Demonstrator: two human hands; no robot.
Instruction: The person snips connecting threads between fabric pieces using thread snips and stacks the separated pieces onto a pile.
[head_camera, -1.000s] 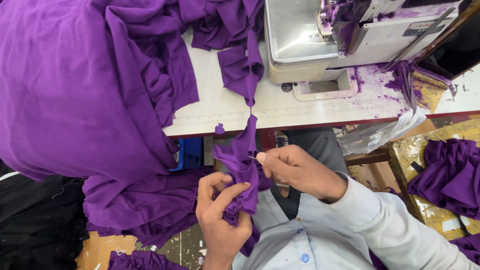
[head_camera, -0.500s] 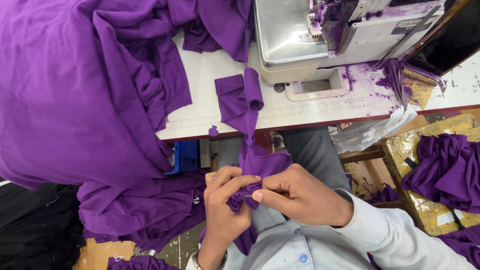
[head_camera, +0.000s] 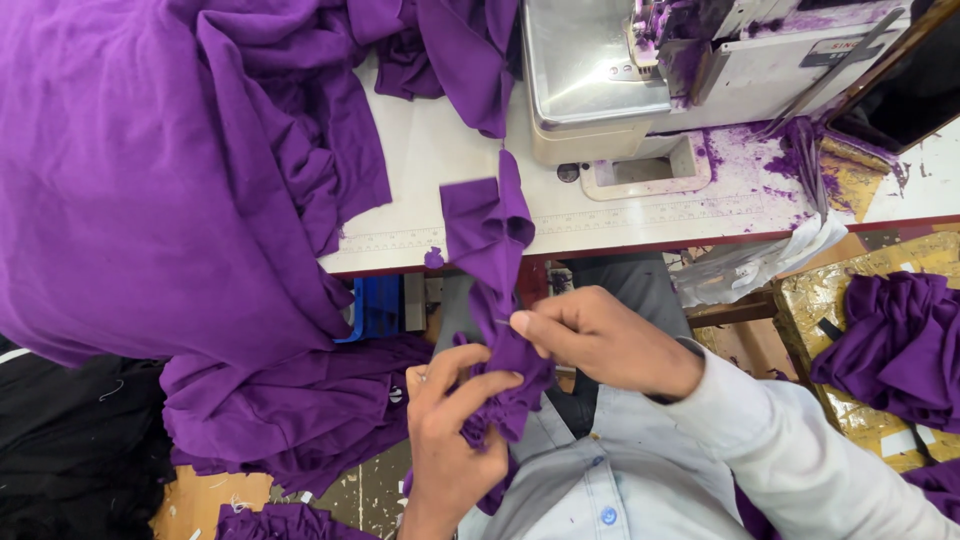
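Observation:
A narrow strip of purple fabric (head_camera: 487, 235) hangs from the white table's edge down into my lap. My left hand (head_camera: 450, 440) grips the bunched lower end of the strip, fingers curled around it. Just above, my right hand (head_camera: 600, 340) pinches the same strip between thumb and fingertips, close to the left hand. A thin thread shows at the right fingertips. A light blue shirt sleeve covers my right forearm.
A sewing machine (head_camera: 680, 70) dusted with purple lint stands on the white table (head_camera: 420, 160). A large heap of purple cloth (head_camera: 150, 200) covers the left and spills to the floor. More purple pieces (head_camera: 890, 340) lie on a box at the right. Black fabric (head_camera: 70, 450) sits bottom left.
My hands have drawn closer together on the strip, bunching it lower in my lap. The strip's upper end now lies further over the table edge.

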